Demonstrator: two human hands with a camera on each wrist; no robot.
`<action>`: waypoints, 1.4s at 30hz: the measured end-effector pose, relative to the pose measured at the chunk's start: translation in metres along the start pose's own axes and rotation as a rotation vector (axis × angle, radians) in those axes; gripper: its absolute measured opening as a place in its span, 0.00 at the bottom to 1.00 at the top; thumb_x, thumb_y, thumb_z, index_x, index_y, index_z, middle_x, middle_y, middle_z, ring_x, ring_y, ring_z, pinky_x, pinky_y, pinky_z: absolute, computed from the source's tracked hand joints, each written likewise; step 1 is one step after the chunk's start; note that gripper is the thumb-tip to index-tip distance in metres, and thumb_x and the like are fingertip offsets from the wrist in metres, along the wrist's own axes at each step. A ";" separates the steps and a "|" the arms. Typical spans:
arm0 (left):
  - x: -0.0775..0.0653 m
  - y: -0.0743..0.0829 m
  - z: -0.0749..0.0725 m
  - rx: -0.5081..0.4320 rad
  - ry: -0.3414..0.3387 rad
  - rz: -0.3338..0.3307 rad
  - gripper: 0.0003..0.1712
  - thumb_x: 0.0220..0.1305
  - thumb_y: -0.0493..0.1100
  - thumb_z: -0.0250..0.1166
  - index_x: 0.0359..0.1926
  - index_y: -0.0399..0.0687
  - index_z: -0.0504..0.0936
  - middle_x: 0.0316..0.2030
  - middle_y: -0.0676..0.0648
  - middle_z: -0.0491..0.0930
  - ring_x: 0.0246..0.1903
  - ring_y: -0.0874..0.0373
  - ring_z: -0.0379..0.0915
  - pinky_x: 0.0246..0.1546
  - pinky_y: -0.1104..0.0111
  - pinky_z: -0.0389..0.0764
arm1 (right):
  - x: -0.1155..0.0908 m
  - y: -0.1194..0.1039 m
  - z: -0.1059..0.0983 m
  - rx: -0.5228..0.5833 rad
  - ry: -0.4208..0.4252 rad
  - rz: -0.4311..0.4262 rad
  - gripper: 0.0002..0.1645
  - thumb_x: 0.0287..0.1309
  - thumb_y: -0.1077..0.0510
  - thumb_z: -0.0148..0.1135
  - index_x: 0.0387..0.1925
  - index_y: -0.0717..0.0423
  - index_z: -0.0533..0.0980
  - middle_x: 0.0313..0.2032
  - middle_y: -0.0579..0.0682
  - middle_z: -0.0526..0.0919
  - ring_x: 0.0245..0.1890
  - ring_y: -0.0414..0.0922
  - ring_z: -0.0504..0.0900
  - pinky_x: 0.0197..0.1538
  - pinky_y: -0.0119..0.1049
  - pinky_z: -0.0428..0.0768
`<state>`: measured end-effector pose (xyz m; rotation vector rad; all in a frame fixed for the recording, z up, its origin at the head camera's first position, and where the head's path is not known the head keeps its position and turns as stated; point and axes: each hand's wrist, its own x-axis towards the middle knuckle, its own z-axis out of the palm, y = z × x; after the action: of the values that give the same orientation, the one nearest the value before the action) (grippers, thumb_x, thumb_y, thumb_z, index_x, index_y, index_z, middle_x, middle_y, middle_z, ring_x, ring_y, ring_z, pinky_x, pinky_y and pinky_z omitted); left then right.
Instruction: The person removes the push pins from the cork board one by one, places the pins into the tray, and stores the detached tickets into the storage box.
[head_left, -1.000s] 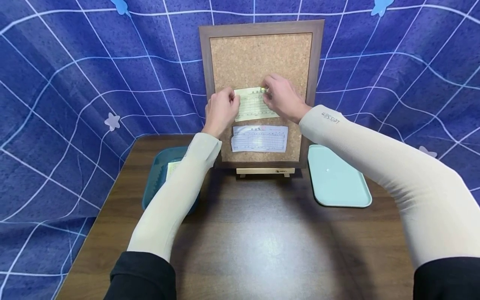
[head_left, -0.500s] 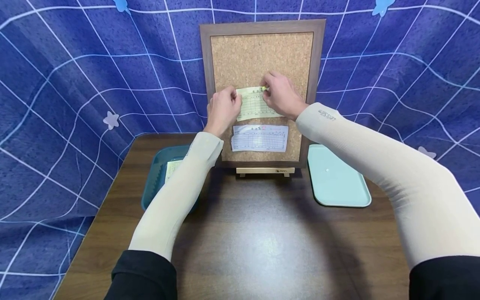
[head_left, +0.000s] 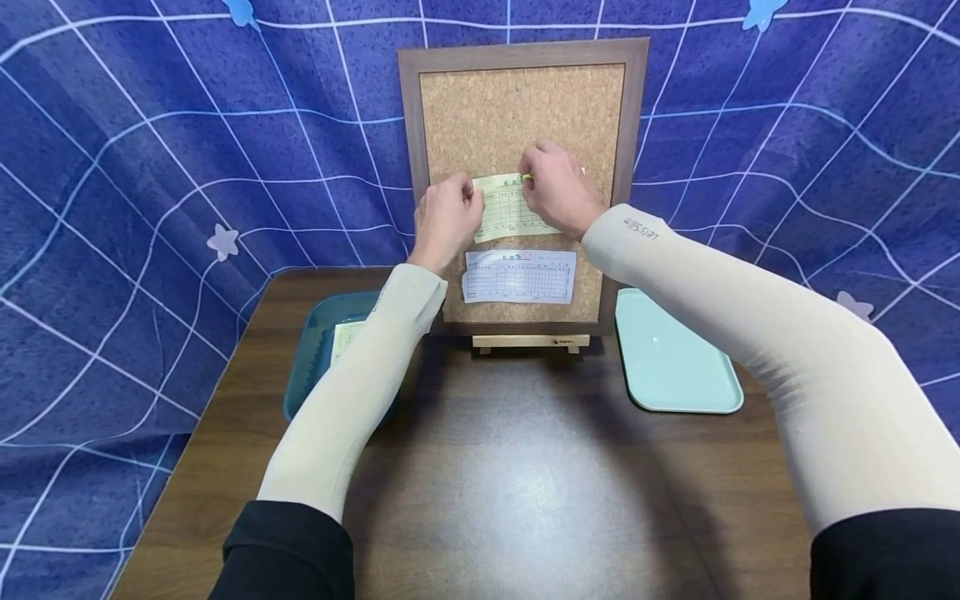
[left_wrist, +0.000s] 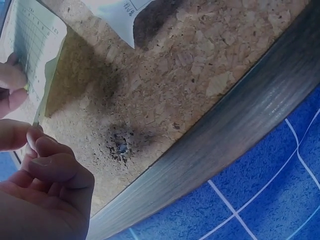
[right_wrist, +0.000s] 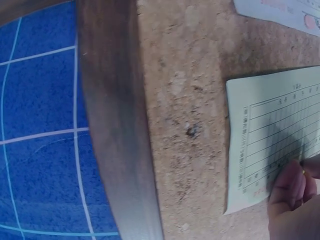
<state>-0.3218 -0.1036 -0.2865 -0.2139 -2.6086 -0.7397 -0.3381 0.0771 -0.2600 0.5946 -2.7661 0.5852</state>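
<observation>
A yellow printed form [head_left: 504, 212] lies against a framed cork board [head_left: 517, 112]. My left hand [head_left: 446, 221] pinches its upper left corner between thumb and fingertip; in the left wrist view the form's edge bows off the cork. At the form's upper edge, right of its middle, my right hand [head_left: 561, 190] pinches a small yellow push pin [right_wrist: 303, 172], mostly hidden by the fingers. Below hangs a white form with blue print [head_left: 519, 279], flat on the board. The right hand covers the yellow form's upper right part in the head view.
The board stands on a small wooden easel [head_left: 525, 342] on a brown table [head_left: 525, 467]. To the left, a teal basket [head_left: 300, 367] holds yellowish paper [head_left: 343, 337], partly behind my left arm. A pale green tray [head_left: 678, 367] lies right. Behind is a blue curtain [head_left: 150, 208].
My right hand has shifted slightly left along the form's upper edge with the pin. The left hand and the form have moved a touch to the right since the first frame.
</observation>
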 end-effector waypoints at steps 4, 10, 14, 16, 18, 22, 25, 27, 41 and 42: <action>0.000 0.002 0.000 -0.002 -0.001 0.005 0.12 0.65 0.48 0.51 0.29 0.49 0.75 0.25 0.51 0.76 0.28 0.55 0.72 0.32 0.60 0.73 | 0.002 -0.003 0.002 -0.024 0.025 0.013 0.11 0.60 0.63 0.52 0.44 0.61 0.75 0.43 0.52 0.72 0.39 0.46 0.74 0.41 0.35 0.75; 0.000 0.003 -0.001 0.000 0.007 0.009 0.12 0.65 0.48 0.51 0.28 0.50 0.75 0.25 0.51 0.76 0.28 0.55 0.72 0.33 0.59 0.73 | 0.003 -0.007 0.005 -0.028 0.072 0.015 0.05 0.57 0.66 0.54 0.36 0.61 0.74 0.38 0.52 0.71 0.38 0.47 0.72 0.40 0.36 0.73; 0.000 0.002 -0.002 0.003 0.009 0.011 0.12 0.65 0.48 0.51 0.27 0.50 0.75 0.25 0.51 0.76 0.28 0.55 0.72 0.32 0.59 0.73 | 0.003 -0.006 0.007 -0.033 0.084 0.021 0.04 0.57 0.65 0.55 0.36 0.60 0.74 0.37 0.51 0.71 0.37 0.46 0.72 0.39 0.34 0.74; 0.000 0.002 -0.003 0.003 0.010 0.009 0.12 0.65 0.48 0.51 0.28 0.50 0.74 0.25 0.51 0.75 0.28 0.55 0.72 0.32 0.59 0.73 | 0.003 -0.005 0.008 -0.038 0.096 0.017 0.05 0.57 0.64 0.55 0.36 0.60 0.74 0.37 0.51 0.71 0.36 0.46 0.72 0.39 0.34 0.74; 0.000 0.002 -0.003 0.000 0.013 0.011 0.12 0.65 0.47 0.51 0.28 0.49 0.74 0.25 0.51 0.75 0.28 0.54 0.71 0.32 0.59 0.72 | 0.003 -0.004 0.009 -0.048 0.120 0.006 0.05 0.57 0.64 0.54 0.36 0.61 0.74 0.36 0.51 0.71 0.36 0.46 0.72 0.40 0.35 0.73; -0.001 0.002 -0.004 -0.004 0.035 0.019 0.11 0.65 0.47 0.52 0.27 0.50 0.73 0.25 0.52 0.73 0.29 0.55 0.70 0.31 0.60 0.71 | 0.003 -0.002 0.012 -0.061 0.178 -0.025 0.05 0.55 0.65 0.53 0.34 0.61 0.74 0.35 0.52 0.72 0.36 0.48 0.72 0.43 0.39 0.72; -0.001 0.001 -0.003 -0.005 0.045 0.024 0.11 0.65 0.47 0.52 0.26 0.51 0.73 0.25 0.52 0.72 0.28 0.56 0.69 0.30 0.61 0.70 | 0.003 0.000 0.014 -0.057 0.206 -0.047 0.05 0.55 0.66 0.53 0.34 0.62 0.74 0.35 0.52 0.73 0.36 0.48 0.72 0.43 0.40 0.72; -0.001 0.000 -0.003 -0.004 0.047 0.026 0.11 0.65 0.46 0.52 0.26 0.51 0.72 0.24 0.52 0.72 0.28 0.56 0.69 0.29 0.61 0.70 | 0.002 0.001 0.015 -0.056 0.211 -0.053 0.05 0.56 0.66 0.53 0.34 0.62 0.74 0.34 0.52 0.72 0.35 0.48 0.72 0.43 0.40 0.72; -0.003 -0.002 -0.005 0.000 0.039 0.003 0.11 0.66 0.46 0.51 0.27 0.51 0.73 0.23 0.52 0.72 0.27 0.55 0.70 0.30 0.60 0.70 | 0.001 0.005 0.018 -0.003 0.245 -0.118 0.05 0.54 0.67 0.53 0.33 0.61 0.74 0.33 0.51 0.72 0.34 0.46 0.71 0.40 0.37 0.71; -0.003 -0.003 -0.005 0.002 0.039 0.002 0.10 0.65 0.46 0.51 0.27 0.51 0.72 0.23 0.52 0.72 0.27 0.55 0.70 0.30 0.59 0.70 | 0.001 0.006 0.018 -0.001 0.245 -0.121 0.05 0.53 0.67 0.54 0.33 0.61 0.74 0.33 0.51 0.72 0.34 0.45 0.71 0.39 0.37 0.71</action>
<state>-0.3179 -0.1084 -0.2856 -0.1993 -2.5717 -0.7329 -0.3448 0.0736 -0.2779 0.6388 -2.4834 0.5873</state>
